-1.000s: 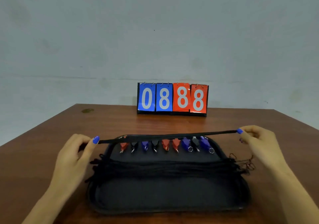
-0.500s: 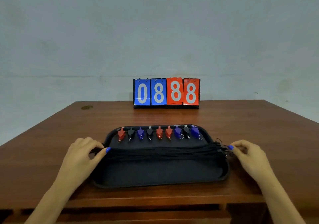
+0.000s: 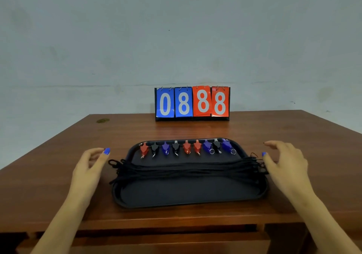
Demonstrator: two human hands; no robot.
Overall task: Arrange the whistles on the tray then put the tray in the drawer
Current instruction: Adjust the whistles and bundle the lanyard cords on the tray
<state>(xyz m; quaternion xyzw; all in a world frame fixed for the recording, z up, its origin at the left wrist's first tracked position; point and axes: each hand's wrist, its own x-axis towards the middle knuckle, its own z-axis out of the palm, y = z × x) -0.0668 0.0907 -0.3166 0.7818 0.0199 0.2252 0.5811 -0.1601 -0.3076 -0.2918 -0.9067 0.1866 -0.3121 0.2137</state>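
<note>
A black oval tray [image 3: 188,197] lies on the wooden table near its front edge. Several red, black and blue whistles [image 3: 187,147] stand in a row along the tray's far rim. Their black lanyards [image 3: 188,170] stretch in a bundle across the tray's middle, with the ends hanging over both sides. My left hand [image 3: 92,167] hovers just left of the tray, fingers apart and empty. On the other side, my right hand [image 3: 284,161] is also open, its thumb close to the lanyard ends.
A flip scoreboard [image 3: 192,103] reading 0888 stands at the back of the table [image 3: 58,175]. A pale wall rises behind it. Below the table's front edge, a dark drawer front [image 3: 166,232] shows.
Both hands laid the last lanyard down across the tray, then let go and opened. The camera has pulled back, showing the table's front edge.
</note>
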